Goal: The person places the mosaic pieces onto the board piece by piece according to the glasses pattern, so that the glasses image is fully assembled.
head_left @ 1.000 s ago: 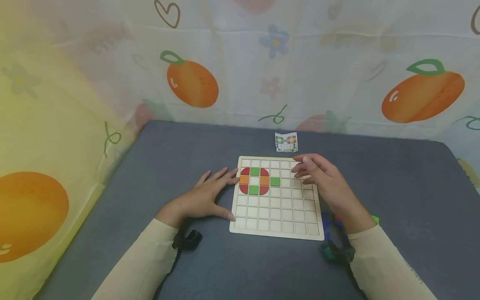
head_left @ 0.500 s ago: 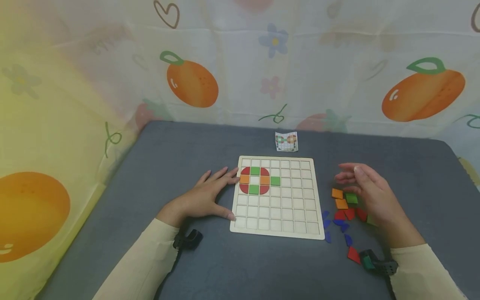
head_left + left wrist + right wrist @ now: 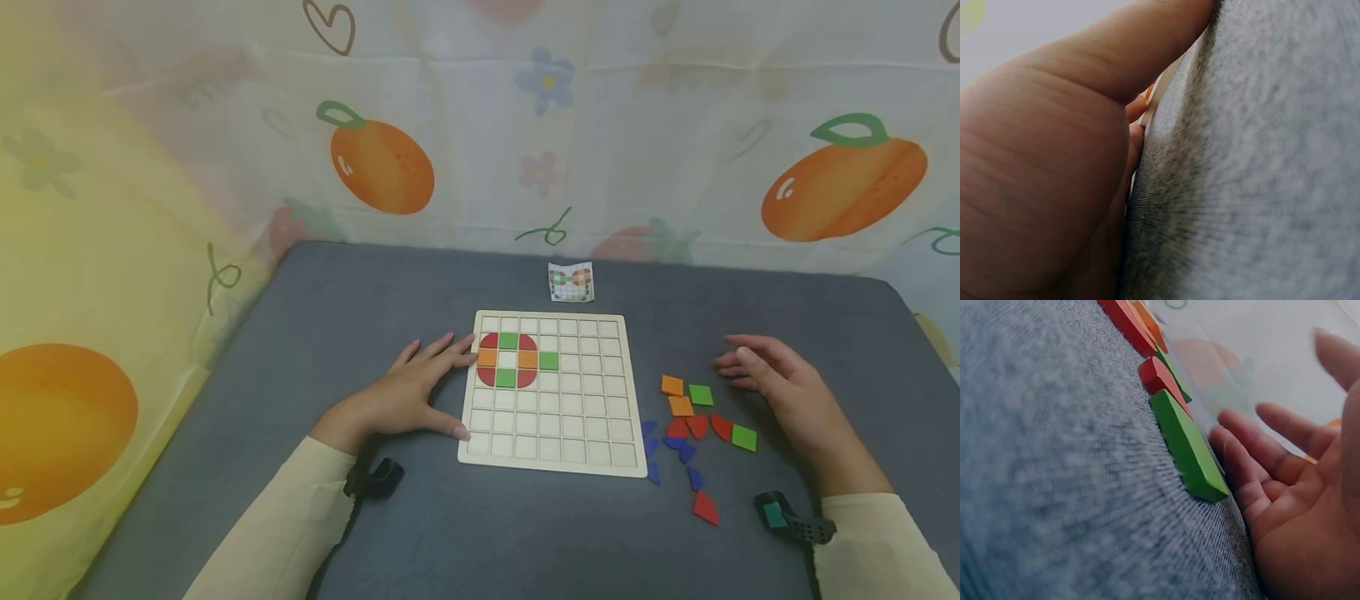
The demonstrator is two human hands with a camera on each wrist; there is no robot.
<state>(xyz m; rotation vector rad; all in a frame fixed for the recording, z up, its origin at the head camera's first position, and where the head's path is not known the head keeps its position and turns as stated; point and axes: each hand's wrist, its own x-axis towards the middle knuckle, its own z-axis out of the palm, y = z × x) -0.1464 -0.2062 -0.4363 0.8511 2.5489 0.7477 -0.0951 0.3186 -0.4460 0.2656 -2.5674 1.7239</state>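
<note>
A square wooden grid board [image 3: 570,425] lies mid-table. Red quarter-round tiles, orange squares and green squares form a ring at its upper left, and one more green square [image 3: 549,361] sits just right of that ring. My left hand [image 3: 408,396] rests with spread fingers along the board's left edge, fingertips and thumb at the rim. To the right of the loose tiles, my right hand [image 3: 787,392] has loosely bent fingers and holds nothing. Near it lie a green square tile [image 3: 1188,450] and a red tile [image 3: 1160,378], seen in the right wrist view.
Between board and right hand are scattered orange squares [image 3: 681,406], blue quarter-round tiles [image 3: 695,479] and red ones, one red tile [image 3: 705,507] nearest the front. A small printed pattern card [image 3: 571,282] lies behind the board. A patterned curtain [image 3: 480,150] hangs at the table's back edge.
My right hand has moved from above the board's right side out to the right, past the loose tiles, uncovering them. The left hand has stayed at the board's edge.
</note>
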